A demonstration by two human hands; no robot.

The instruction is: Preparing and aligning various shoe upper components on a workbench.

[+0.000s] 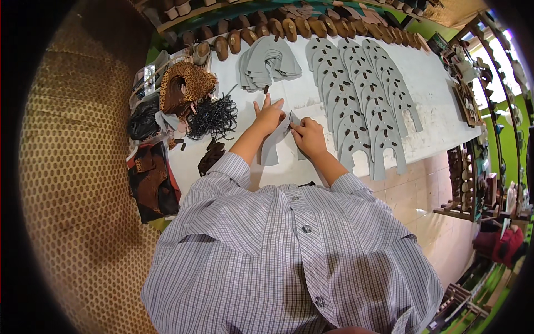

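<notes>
A grey U-shaped shoe upper piece (270,151) lies at the near edge of the white table, between my hands. My left hand (268,117) rests over its left side with fingers spread and pointing away from me. A small dark brown tab (266,89) lies just beyond those fingertips. On the other side, my right hand (309,136) has its fingers pinched at the curved top of the piece; whether a tab is also in the pinch is hidden. Farther off sits a stack of matching grey uppers (270,58).
Overlapping rows of grey uppers with brown tabs (356,100) cover the table's right part. Brown shoe lasts (303,26) line the far edge. At the left are leopard-print pieces (183,83), a heap of black strips (214,118) and dark scraps (150,178). Racks (464,178) stand at right.
</notes>
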